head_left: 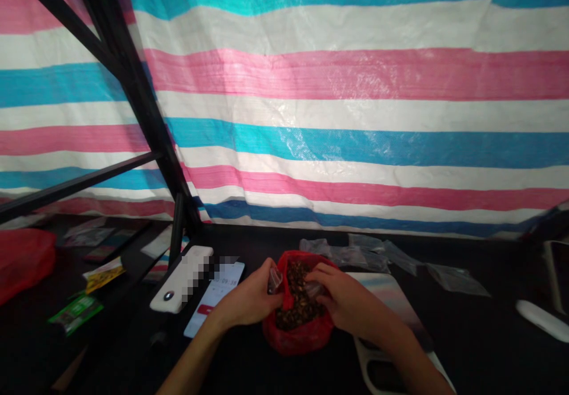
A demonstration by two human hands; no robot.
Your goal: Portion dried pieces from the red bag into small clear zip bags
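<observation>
Head view: left hand (249, 301) is pinching a pouch (274, 277); right hand (352, 305) is bunching fingers on the bag's (299, 338) seeds (297, 313). Bag is looking soft, light; grip its rim.

We can read just one thing: digits on the lit phone (214, 298) screen, roughly "09:3", last figure blurred. Print on the green packet (76, 313) is too small for us.

**Tally at the Desk**

There were two hands, a left hand (249, 303) and a right hand (351, 306). There were two red bags: one red bag (297, 333) of brown bits and a second red bag (22, 261) far left. The rest were one phone (213, 297), one white device (180, 279), two packets (75, 313) and at least four clear bags (457, 279), plus one small bag (274, 279) in the left hand.
</observation>
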